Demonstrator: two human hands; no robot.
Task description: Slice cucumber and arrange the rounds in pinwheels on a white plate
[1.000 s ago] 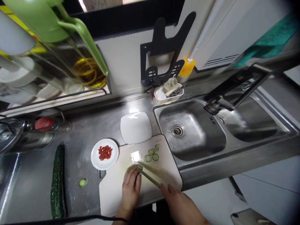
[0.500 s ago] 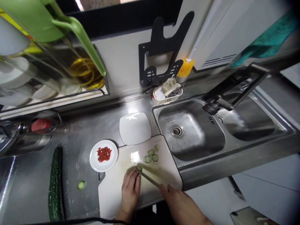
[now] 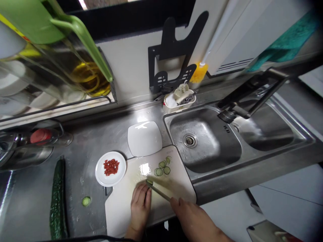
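Observation:
On the white cutting board [image 3: 121, 208] my left hand [image 3: 140, 206] lies curled over a piece of cucumber; only its green cut end [image 3: 149, 182] shows at my fingertips. My right hand [image 3: 193, 220] grips the handle of a knife [image 3: 157, 191], its blade resting against that cut end. Several cucumber slices [image 3: 162, 167] lie on the board beyond the blade.
A round white plate of red bits [image 3: 110, 168] and a square white plate [image 3: 144, 138] sit beside the board. A whole cucumber [image 3: 57, 201] and one stray slice [image 3: 86, 201] lie on the steel counter at left. A double sink [image 3: 209, 144] with a dark faucet [image 3: 248, 97] is at right.
The view has drifted slightly, so things sit a little further left. Both hands and the knife stay at the cucumber's cut end.

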